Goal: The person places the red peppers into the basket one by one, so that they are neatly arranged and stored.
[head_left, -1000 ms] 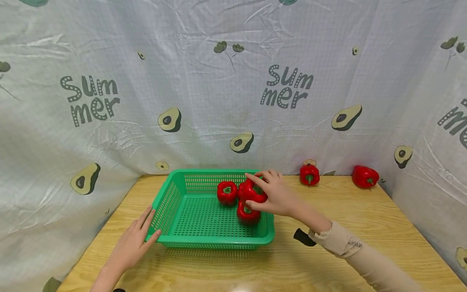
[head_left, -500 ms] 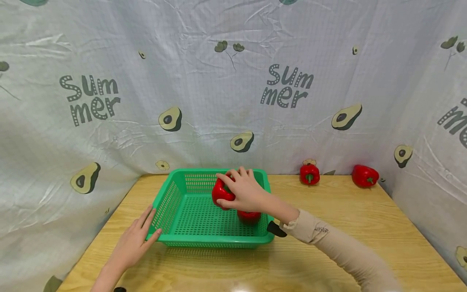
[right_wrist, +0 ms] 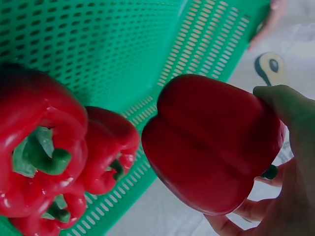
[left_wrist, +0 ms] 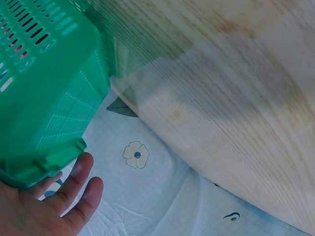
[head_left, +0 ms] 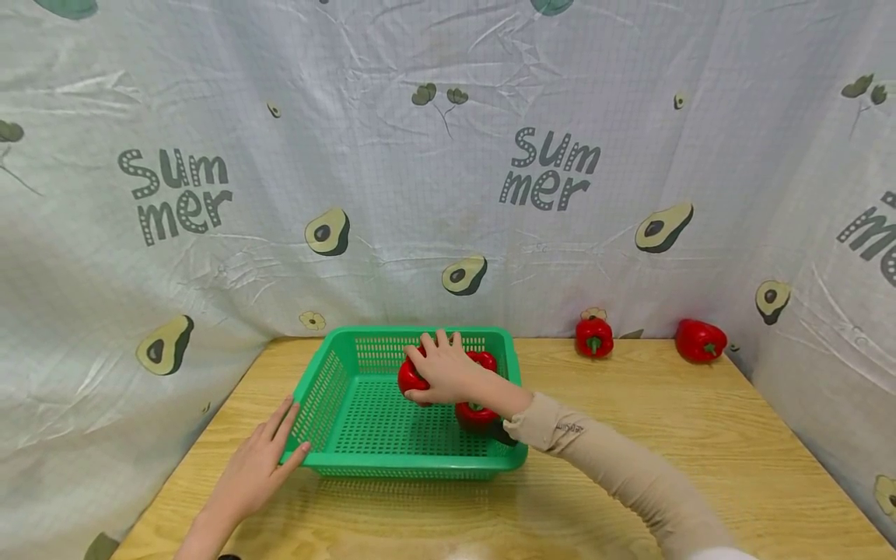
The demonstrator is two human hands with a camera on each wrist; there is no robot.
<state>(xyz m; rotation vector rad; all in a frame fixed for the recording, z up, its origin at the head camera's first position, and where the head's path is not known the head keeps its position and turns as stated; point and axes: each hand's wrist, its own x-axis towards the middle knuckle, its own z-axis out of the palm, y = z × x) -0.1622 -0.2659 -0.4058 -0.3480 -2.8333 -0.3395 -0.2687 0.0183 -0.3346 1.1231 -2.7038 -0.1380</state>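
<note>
With your right hand (head_left: 448, 373) you hold one red pepper (right_wrist: 211, 145), the thumb on one side and the fingers curled round the other. Your left hand (head_left: 250, 467) has its fingers loosely apart and lies against the left end of the green basket (head_left: 413, 462), near the front corner, without gripping it, as it seems.

The pepper is inside the basket, around its middle; I cannot tell whether it touches the floor. I judge it to be light and rather stiff, but its glossy skin can be slippery, and strong squeezing could perhaps dent it. Please keep the hold across the broad sides, as now, and do not pull by the stem (right_wrist: 269, 172), which may break.

Close to the held pepper, at the right part of the basket, there are three more: a near pepper (right_wrist: 49, 142), a middle pepper (right_wrist: 109, 150) and a partly hidden pepper (right_wrist: 51, 216).

Farther, on the wooden table (head_left: 665, 435), two loose peppers (head_left: 593, 340) lie near the cloth (head_left: 392, 155), apart from each other.

Compared with one second ago, your right hand and its pepper have shifted from the right side toward the middle, while your left hand has stayed at its place.
</note>
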